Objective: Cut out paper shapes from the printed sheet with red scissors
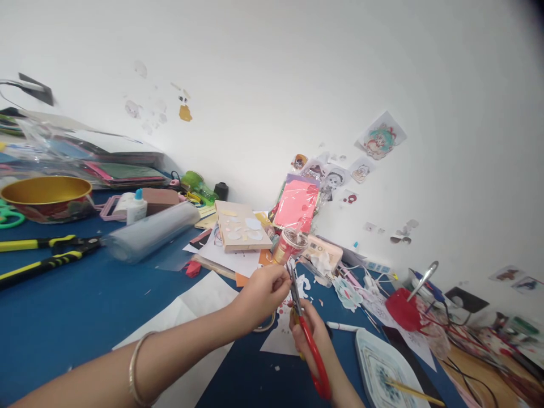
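My right hand is closed around a pair of scissors with red handles, the metal blades pointing up and away from me. Something yellow shows by its fingers, partly hidden. My left hand, with a bangle on the wrist, is pinched close beside the blade tips; whatever lies between its fingers is too small to make out. Beyond the hands stands a red-and-white cup. White paper scraps lie behind the blades, and a sheet of paper with red marks lies under the hands.
A large white sheet lies under my left forearm. At the left are yellow-and-black pliers, a clear plastic roll and a gold-lined bowl. A cardboard box stands behind; a white tray with a brush sits right.
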The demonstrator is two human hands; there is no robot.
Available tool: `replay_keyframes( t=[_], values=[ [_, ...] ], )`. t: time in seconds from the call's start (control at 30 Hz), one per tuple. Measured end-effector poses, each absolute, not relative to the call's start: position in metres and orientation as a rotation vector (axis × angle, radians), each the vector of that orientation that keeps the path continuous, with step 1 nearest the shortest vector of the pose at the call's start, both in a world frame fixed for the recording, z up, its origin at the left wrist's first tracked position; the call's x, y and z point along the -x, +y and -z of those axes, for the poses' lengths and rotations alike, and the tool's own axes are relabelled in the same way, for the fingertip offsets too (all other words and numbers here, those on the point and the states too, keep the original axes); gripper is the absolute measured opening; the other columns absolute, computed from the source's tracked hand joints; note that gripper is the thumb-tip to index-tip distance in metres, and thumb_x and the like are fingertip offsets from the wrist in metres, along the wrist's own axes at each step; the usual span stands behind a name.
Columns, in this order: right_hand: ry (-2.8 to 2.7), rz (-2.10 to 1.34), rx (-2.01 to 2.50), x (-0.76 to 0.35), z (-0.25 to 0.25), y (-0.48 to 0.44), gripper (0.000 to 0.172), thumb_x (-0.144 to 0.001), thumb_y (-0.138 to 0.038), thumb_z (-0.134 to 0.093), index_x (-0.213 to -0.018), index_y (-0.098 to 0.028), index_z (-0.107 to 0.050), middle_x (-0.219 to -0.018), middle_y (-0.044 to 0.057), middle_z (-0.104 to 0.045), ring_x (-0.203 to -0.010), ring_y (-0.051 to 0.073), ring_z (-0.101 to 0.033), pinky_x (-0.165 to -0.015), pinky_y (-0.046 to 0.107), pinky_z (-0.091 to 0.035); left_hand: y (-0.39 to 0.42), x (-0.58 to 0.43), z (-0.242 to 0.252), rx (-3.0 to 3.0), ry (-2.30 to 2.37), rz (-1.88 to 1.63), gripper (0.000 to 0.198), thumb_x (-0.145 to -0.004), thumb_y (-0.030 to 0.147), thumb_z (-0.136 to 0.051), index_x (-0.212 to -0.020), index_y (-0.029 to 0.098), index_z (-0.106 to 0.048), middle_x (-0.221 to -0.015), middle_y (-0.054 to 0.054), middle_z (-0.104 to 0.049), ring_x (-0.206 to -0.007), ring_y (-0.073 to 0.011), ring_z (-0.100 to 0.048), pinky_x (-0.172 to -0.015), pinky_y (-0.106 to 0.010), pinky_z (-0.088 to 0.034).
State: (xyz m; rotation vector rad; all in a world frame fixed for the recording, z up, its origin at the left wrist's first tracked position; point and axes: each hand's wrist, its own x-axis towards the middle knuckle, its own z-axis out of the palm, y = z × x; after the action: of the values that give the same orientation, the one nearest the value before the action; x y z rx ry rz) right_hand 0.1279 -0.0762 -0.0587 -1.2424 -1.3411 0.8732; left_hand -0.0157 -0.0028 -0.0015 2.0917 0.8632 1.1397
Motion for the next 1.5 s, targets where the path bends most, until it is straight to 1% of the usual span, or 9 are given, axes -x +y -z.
replay_keyframes(
  t=[0.27, 0.43, 0.53, 0.63, 0.77, 0.97, 1.1, 1.33, 1.5],
  values=[
    [-1.354, -0.801, 1.272, -0.128, 0.058, -0.075, 0.048, -0.068, -0.061, -0.059, -0.096, -0.022, -0.053, -0.057, -0.006, -0.038, -0.042, 0.007, -0.026, -0.037, 0.02, -0.021, -0.005, 0.017, 0.002, -2.052, 0.852, -1.16, 0.021, -0.077, 0.021, -0.043, -0.057, 0.018, -0.044, -0.054, 0.005, -0.039, -0.054, -0.0107, -0.038, -0.052, -0.022, -0.028],
    [-1.297, -0.85, 1.207, -0.126, 0.061, -0.072, 0.05, -0.066, -0.062, -0.061, -0.097, -0.023, -0.052, -0.059, -0.005, -0.043, -0.041, 0.006, -0.025, -0.035, 0.019, -0.022, -0.007, 0.015, 0.004, -1.887, 0.827, -1.183, 0.02, -0.079, 0.025, -0.042, -0.061, 0.019, -0.047, -0.056, 0.005, -0.041, -0.056, -0.0115, -0.041, -0.054, -0.022, -0.031],
    [-1.307, -0.855, 1.195, -0.126, 0.062, -0.072, 0.048, -0.068, -0.061, -0.06, -0.098, -0.024, -0.052, -0.063, -0.004, -0.046, -0.041, 0.006, -0.026, -0.035, 0.019, -0.022, -0.01, 0.014, 0.004, -1.779, 0.81, -1.178, 0.02, -0.08, 0.027, -0.042, -0.063, 0.018, -0.048, -0.056, 0.005, -0.042, -0.055, -0.0114, -0.042, -0.053, -0.022, -0.032],
    [-1.334, -0.861, 1.213, -0.126, 0.063, -0.073, 0.047, -0.07, -0.061, -0.057, -0.099, -0.024, -0.052, -0.063, -0.004, -0.045, -0.04, 0.006, -0.027, -0.035, 0.019, -0.023, -0.014, 0.014, 0.003, -1.718, 0.803, -1.176, 0.019, -0.078, 0.028, -0.043, -0.063, 0.018, -0.048, -0.056, 0.005, -0.043, -0.054, -0.0112, -0.042, -0.052, -0.021, -0.033],
    [-1.339, -0.837, 1.19, -0.124, 0.064, -0.074, 0.051, -0.068, -0.063, -0.059, -0.101, -0.023, -0.051, -0.062, -0.004, -0.044, -0.041, 0.006, -0.026, -0.035, 0.019, -0.023, -0.017, 0.014, 0.001, -1.685, 0.792, -1.163, 0.019, -0.078, 0.029, -0.044, -0.062, 0.019, -0.048, -0.056, 0.004, -0.045, -0.054, -0.0113, -0.043, -0.052, -0.021, -0.034],
    [-1.339, -0.851, 1.175, -0.121, 0.061, -0.075, 0.046, -0.071, -0.061, -0.057, -0.1, -0.025, -0.052, -0.062, -0.005, -0.045, -0.04, 0.006, -0.026, -0.034, 0.018, -0.024, -0.018, 0.013, 0.001, -1.627, 0.776, -1.141, 0.018, -0.078, 0.028, -0.044, -0.063, 0.019, -0.046, -0.054, 0.005, -0.044, -0.052, -0.0107, -0.043, -0.05, -0.021, -0.033],
    [-1.365, -0.875, 1.146, -0.12, 0.057, -0.077, 0.052, -0.068, -0.065, -0.058, -0.1, -0.025, -0.053, -0.063, -0.005, -0.044, -0.042, 0.005, -0.027, -0.036, 0.018, -0.025, -0.018, 0.012, 0.003, -1.624, 0.773, -1.145, 0.018, -0.078, 0.028, -0.045, -0.062, 0.018, -0.046, -0.054, 0.006, -0.043, -0.052, -0.0104, -0.042, -0.05, -0.021, -0.033],
    [-1.37, -0.851, 1.184, -0.118, 0.055, -0.078, 0.051, -0.071, -0.064, -0.055, -0.101, -0.023, -0.051, -0.064, -0.004, -0.044, -0.041, 0.005, -0.027, -0.036, 0.018, -0.023, -0.019, 0.013, 0.002, -1.595, 0.784, -1.169, 0.018, -0.078, 0.028, -0.044, -0.064, 0.018, -0.047, -0.056, 0.005, -0.043, -0.052, -0.0105, -0.042, -0.051, -0.021, -0.033],
    [-1.363, -0.869, 1.186, -0.117, 0.054, -0.079, 0.055, -0.067, -0.066, -0.057, -0.099, -0.022, -0.05, -0.064, -0.004, -0.044, -0.042, 0.006, -0.027, -0.036, 0.019, -0.024, -0.019, 0.014, 0.001, -1.601, 0.792, -1.175, 0.018, -0.079, 0.029, -0.044, -0.064, 0.018, -0.047, -0.056, 0.005, -0.043, -0.053, -0.0106, -0.042, -0.051, -0.022, -0.032]
  ],
)
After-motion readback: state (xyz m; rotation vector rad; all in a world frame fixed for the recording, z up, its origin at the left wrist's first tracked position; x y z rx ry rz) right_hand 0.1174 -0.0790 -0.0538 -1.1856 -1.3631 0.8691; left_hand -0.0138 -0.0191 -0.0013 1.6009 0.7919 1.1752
